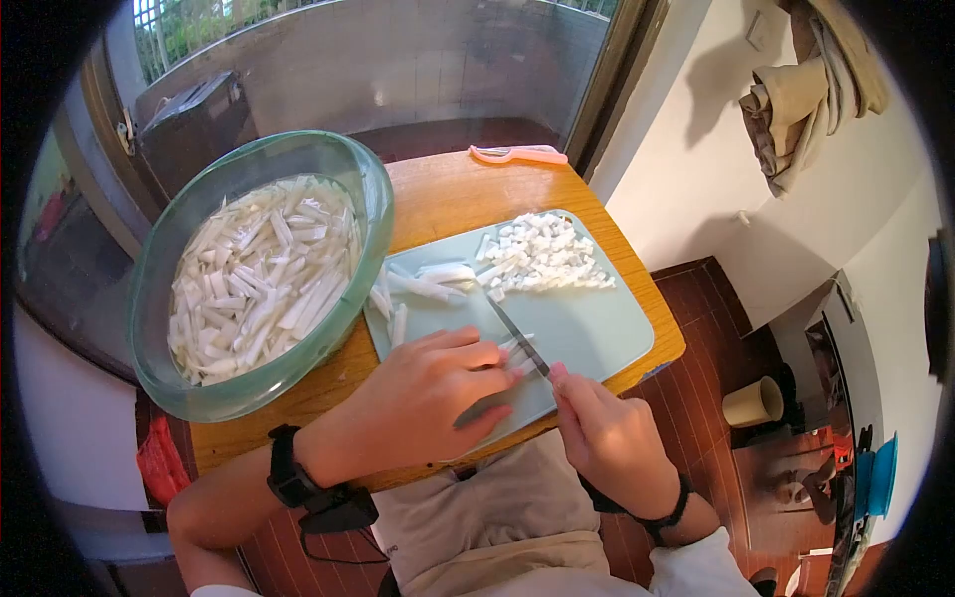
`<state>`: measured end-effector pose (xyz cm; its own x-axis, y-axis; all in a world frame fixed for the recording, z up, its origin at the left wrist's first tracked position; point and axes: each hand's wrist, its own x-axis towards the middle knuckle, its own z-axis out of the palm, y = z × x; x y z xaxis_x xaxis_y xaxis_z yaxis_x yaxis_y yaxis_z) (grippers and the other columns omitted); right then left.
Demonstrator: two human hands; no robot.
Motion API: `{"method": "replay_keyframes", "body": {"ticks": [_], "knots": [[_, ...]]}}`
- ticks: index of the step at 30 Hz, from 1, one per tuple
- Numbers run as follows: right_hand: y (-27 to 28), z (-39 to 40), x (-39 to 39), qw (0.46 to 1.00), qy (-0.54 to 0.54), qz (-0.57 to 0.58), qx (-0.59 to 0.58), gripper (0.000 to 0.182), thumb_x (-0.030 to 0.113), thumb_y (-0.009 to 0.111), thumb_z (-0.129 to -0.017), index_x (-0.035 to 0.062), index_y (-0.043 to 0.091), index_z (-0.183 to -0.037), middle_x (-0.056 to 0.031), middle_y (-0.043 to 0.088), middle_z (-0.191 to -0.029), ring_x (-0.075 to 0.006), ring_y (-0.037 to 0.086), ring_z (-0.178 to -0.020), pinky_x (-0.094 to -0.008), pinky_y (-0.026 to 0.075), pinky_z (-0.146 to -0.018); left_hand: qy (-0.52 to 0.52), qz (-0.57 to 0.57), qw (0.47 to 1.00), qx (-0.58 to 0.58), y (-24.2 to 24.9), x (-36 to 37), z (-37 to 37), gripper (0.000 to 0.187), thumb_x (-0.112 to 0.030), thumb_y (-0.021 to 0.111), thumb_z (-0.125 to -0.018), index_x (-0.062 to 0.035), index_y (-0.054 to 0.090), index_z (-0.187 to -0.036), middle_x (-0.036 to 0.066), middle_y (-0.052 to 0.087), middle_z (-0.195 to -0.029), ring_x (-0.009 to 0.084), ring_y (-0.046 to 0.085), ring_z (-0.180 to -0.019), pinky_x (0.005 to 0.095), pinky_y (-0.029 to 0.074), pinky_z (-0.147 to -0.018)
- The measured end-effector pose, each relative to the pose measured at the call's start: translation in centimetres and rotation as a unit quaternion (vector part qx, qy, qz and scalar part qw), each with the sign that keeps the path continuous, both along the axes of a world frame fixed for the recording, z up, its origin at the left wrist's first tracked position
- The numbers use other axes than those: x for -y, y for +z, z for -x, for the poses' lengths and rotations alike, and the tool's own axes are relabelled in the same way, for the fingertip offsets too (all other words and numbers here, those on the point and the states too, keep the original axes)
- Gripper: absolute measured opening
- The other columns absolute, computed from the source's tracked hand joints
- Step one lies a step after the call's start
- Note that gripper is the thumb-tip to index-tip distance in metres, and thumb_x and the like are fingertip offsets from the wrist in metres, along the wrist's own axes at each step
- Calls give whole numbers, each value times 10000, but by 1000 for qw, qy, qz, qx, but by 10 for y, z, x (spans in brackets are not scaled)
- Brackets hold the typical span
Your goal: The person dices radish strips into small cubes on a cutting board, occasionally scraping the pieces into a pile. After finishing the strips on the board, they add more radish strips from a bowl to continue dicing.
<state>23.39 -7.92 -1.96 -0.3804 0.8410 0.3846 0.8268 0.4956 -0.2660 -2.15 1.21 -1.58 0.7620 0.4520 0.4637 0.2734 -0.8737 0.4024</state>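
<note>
My right hand [612, 438] is closed round the handle of a knife [517, 333], whose blade points up and left across the pale blue cutting board [597, 338]. Just left of the blade, my left hand [438, 393] rests with its fingers on white strips [519, 348], partly hidden under the fingertips. A heap of small white cubes [542, 254] lies at the board's upper right. More white sticks [433, 282] lie at its upper left. A large green bowl [249, 408] beside the board holds many white strips [264, 269] in liquid.
A pink peeler [517, 155] lies at the far edge of the wooden table [428, 184]. A red bag [162, 463] is on the floor at left, and a beige bin [753, 402] stands at right. Clothes [801, 104] hang on the right wall.
</note>
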Motion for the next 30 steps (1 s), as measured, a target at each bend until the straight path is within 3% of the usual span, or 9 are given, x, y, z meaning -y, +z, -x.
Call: {"method": "replay_keyframes", "body": {"ticks": [5, 7, 30], "knots": [[2, -4, -16, 998, -8, -45, -46, 263, 43, 697, -1028, -30, 655, -1278, -190, 699, -895, -389, 725, -702, -478, 566, -572, -4, 4, 1000, -4, -1, 0, 1, 266, -176, 835, -937, -61, 790, -1173, 116, 755, -1136, 341, 718, -1005, 439, 621, -886], [4, -6, -9, 994, -60, -40, -76, 198, 42, 696, -1044, 5, 653, -1234, -191, 697, -887, -407, 722, -721, -486, 561, -571, -3, 2, 1000, 2, -1, 0, 2, 258, -176, 831, -942, -59, 792, -1169, 117, 756, -1135, 339, 719, -1006, 434, 622, -884], [1, 0, 8, 998, -30, 10, -57, 306, -1, 750, -991, -26, 688, -1290, -177, 748, -940, -365, 747, -731, -424, 592, -571, 3, 26, 999, -21, -2, 1, 2, 301, -168, 844, -928, -43, 799, -1198, 95, 746, -1112, 311, 710, -967, 414, 624, -847]]}}
